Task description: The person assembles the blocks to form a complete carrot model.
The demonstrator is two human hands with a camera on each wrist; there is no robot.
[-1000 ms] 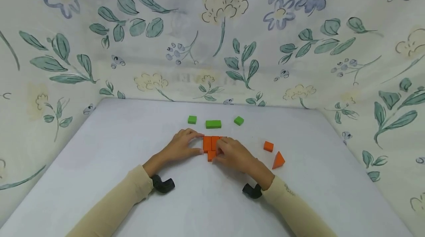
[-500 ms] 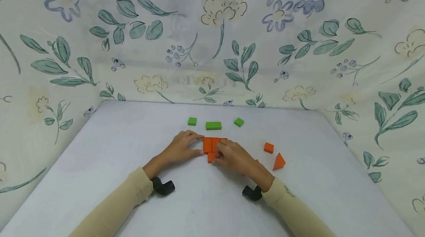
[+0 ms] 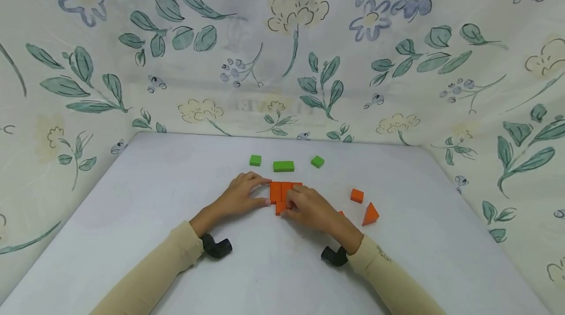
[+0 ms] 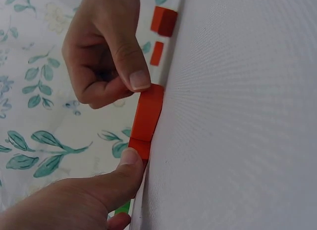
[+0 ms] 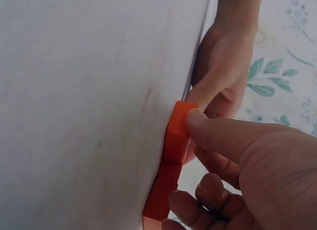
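In the head view, several orange blocks [image 3: 275, 192] lie side by side on the white table. A nearer orange block [image 3: 280, 208] touches the front of the row. My left hand [image 3: 240, 195] grips the leftmost block of the row between its thumb at the front corner and its index finger at the back corner. My right hand [image 3: 311, 208] pinches the nearer orange block, its fingers covering part of the row. The right wrist view shows its thumb [image 5: 218, 133] against the end of that block [image 5: 177, 136]; the left wrist view shows both thumbs on the orange blocks.
Behind the row stand a green cube [image 3: 255, 160], a long green block [image 3: 283, 166] and a turned green cube [image 3: 317, 161]. To the right lie an orange cube [image 3: 357, 196] and an orange triangular block [image 3: 371, 214]. Another orange piece [image 3: 341, 213] is mostly hidden by the right wrist.
Both hands stay almost where they were on the orange blocks. The right wrist has shifted slightly, so a bit of an orange piece behind it now shows.
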